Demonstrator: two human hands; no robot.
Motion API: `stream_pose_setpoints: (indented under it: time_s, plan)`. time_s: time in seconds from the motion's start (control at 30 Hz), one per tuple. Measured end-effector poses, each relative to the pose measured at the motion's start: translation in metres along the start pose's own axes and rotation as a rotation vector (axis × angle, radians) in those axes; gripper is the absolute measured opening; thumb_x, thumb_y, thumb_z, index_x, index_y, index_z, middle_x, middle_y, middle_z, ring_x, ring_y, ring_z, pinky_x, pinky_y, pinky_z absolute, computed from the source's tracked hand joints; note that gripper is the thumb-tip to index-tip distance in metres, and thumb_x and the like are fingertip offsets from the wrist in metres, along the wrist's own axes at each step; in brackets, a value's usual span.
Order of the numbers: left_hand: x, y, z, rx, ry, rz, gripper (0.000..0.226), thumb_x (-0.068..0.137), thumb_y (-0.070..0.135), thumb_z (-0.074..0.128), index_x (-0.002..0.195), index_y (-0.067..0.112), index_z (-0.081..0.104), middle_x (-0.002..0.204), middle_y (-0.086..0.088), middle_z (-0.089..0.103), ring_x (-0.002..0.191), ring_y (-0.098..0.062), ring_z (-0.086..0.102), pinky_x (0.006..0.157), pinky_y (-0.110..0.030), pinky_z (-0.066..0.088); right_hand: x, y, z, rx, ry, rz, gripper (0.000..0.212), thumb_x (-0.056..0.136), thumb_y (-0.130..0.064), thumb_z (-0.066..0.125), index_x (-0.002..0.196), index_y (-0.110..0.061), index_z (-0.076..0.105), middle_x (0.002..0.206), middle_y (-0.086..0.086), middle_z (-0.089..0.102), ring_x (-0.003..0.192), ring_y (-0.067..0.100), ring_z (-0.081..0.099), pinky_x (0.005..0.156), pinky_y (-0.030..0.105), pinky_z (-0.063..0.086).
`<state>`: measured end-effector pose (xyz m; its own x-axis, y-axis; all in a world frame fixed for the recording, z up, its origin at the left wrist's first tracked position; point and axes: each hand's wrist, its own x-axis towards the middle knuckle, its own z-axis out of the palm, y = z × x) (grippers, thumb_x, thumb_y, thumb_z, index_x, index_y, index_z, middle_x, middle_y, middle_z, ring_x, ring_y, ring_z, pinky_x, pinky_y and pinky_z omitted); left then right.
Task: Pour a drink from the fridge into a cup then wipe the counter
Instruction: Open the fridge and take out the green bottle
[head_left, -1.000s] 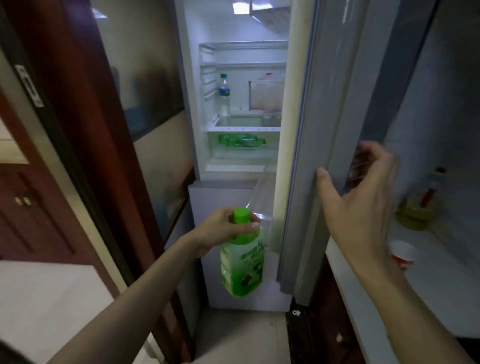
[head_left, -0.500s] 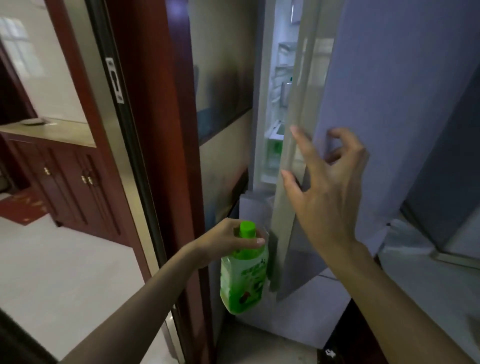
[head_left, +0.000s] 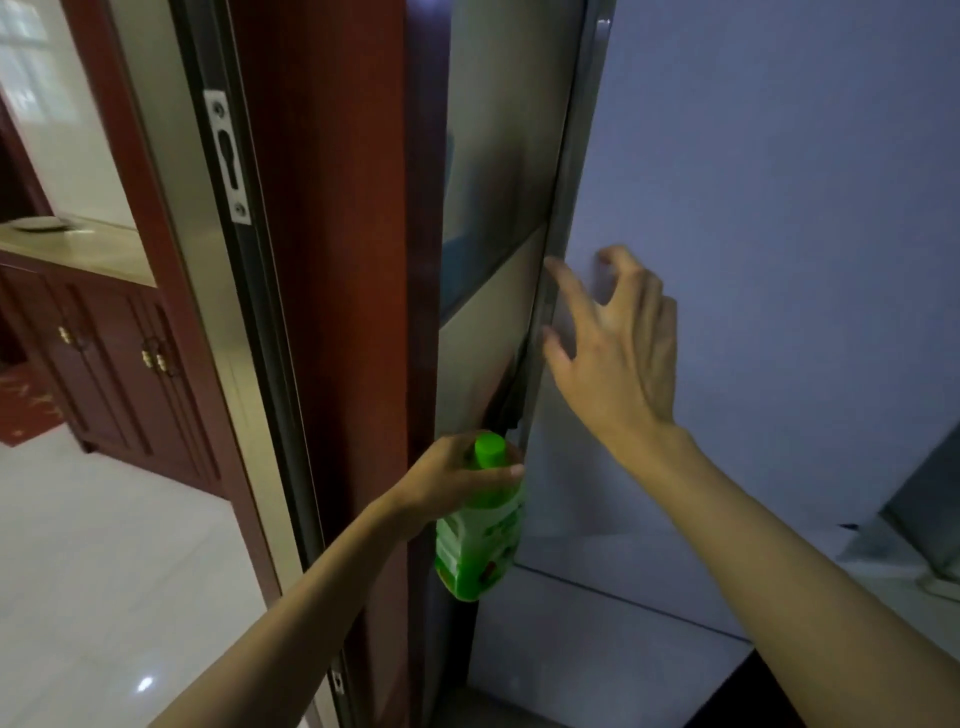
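My left hand (head_left: 452, 480) grips a green drink bottle (head_left: 480, 540) by its neck, just below the green cap; the bottle hangs upright at the lower left corner of the fridge. The grey fridge door (head_left: 769, 260) fills the right of the view and looks shut, with the inside of the fridge hidden. My right hand (head_left: 615, 353) is spread against the door's left edge, fingers loosely bent and holding nothing.
A dark red sliding door frame (head_left: 322, 260) stands close on the left of the fridge. Beyond it are a red wooden cabinet (head_left: 104, 353) and pale floor tiles (head_left: 93, 571). A strip of countertop (head_left: 914, 592) shows at the far right.
The fridge door has swung from wide open to shut under my right hand, hiding the shelves. My left hand kept the bottle low beside the fridge.
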<state>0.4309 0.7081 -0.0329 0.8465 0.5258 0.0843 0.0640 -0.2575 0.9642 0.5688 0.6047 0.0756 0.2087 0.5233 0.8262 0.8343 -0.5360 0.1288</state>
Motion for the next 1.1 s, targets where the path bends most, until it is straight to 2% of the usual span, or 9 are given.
stream_pose_setpoints:
  time_s: [0.13,0.3,0.4,0.5,0.6,0.73,0.87,0.97,1.1]
  plan:
    - [0.017,-0.003,-0.003,-0.046,-0.029,-0.004,0.026,0.086,0.020,0.073,0.106,0.004,0.070,0.095,-0.007,0.073,0.082,-0.007,0.070,0.073,-0.021,0.056,0.013,0.002,0.033,0.063,-0.105,0.045,0.073,0.083,-0.020,0.062,0.149,-0.020,0.030,0.148,0.017,0.030,0.132,0.033,0.035,0.095,0.046,0.040]
    - [0.031,-0.001,0.006,-0.098,-0.043,-0.014,0.025,0.085,0.021,0.074,0.106,0.008,0.072,0.102,-0.010,0.073,0.088,-0.012,0.070,0.075,-0.019,0.055,0.016,0.027,0.072,0.020,-0.279,0.141,0.084,0.079,-0.006,0.063,0.151,-0.017,0.021,0.154,0.013,0.020,0.140,0.031,0.025,0.104,0.047,0.038]
    - [0.040,0.000,0.014,-0.117,-0.025,0.007,0.025,0.085,0.018,0.074,0.105,0.004,0.071,0.099,-0.012,0.073,0.085,-0.013,0.068,0.071,-0.016,0.054,0.009,0.044,0.089,-0.018,-0.363,0.145,0.083,0.080,-0.008,0.060,0.152,-0.017,0.019,0.157,0.012,0.017,0.142,0.029,0.021,0.108,0.048,0.034]
    - [0.048,0.002,0.017,-0.131,-0.016,0.004,0.027,0.085,0.016,0.075,0.107,0.001,0.071,0.098,-0.012,0.072,0.084,-0.012,0.067,0.067,-0.013,0.053,-0.006,0.064,0.103,-0.032,-0.468,0.222,0.085,0.082,-0.015,0.062,0.153,-0.012,0.014,0.159,0.011,0.013,0.145,0.027,0.016,0.112,0.052,0.028]
    - [0.053,0.001,0.020,-0.141,-0.025,-0.007,0.027,0.084,0.018,0.076,0.106,0.003,0.071,0.103,-0.015,0.073,0.088,-0.015,0.068,0.070,-0.016,0.054,-0.025,0.095,0.113,-0.096,-0.617,0.299,0.090,0.085,-0.021,0.061,0.154,-0.013,0.004,0.162,0.005,-0.001,0.148,0.025,0.005,0.113,0.057,0.023]
    - [0.057,-0.006,0.022,-0.131,-0.055,-0.038,0.023,0.083,0.023,0.077,0.102,0.010,0.074,0.101,-0.009,0.074,0.094,-0.017,0.071,0.077,-0.024,0.056,-0.041,0.126,0.117,-0.205,-0.731,0.213,0.096,0.085,-0.016,0.058,0.154,-0.016,-0.009,0.161,-0.002,-0.020,0.149,0.022,-0.011,0.116,0.056,0.018]
    - [0.060,-0.009,0.028,-0.112,-0.071,-0.057,0.018,0.081,0.026,0.078,0.096,0.017,0.076,0.097,-0.006,0.075,0.092,-0.018,0.072,0.082,-0.032,0.057,-0.039,0.127,0.112,-0.144,-0.788,0.211,0.100,0.083,-0.018,0.062,0.154,-0.018,-0.007,0.160,-0.004,-0.023,0.149,0.020,-0.014,0.118,0.054,0.015]
    - [0.059,-0.009,0.040,-0.112,-0.089,-0.036,0.010,0.081,0.022,0.078,0.090,0.019,0.076,0.090,-0.003,0.074,0.085,-0.014,0.070,0.080,-0.033,0.057,-0.027,0.127,0.102,-0.077,-0.863,0.217,0.091,0.086,-0.025,0.061,0.155,-0.022,0.001,0.160,-0.003,-0.021,0.149,0.021,-0.012,0.118,0.053,0.013]
    - [0.051,0.001,0.063,-0.066,-0.148,0.008,0.014,0.083,0.019,0.076,0.095,0.012,0.074,0.088,-0.002,0.072,0.082,-0.010,0.068,0.077,-0.026,0.056,-0.032,0.131,0.080,0.179,-0.947,0.389,0.074,0.089,-0.028,0.061,0.152,-0.016,0.024,0.162,0.005,0.002,0.148,0.026,0.006,0.118,0.045,0.021]
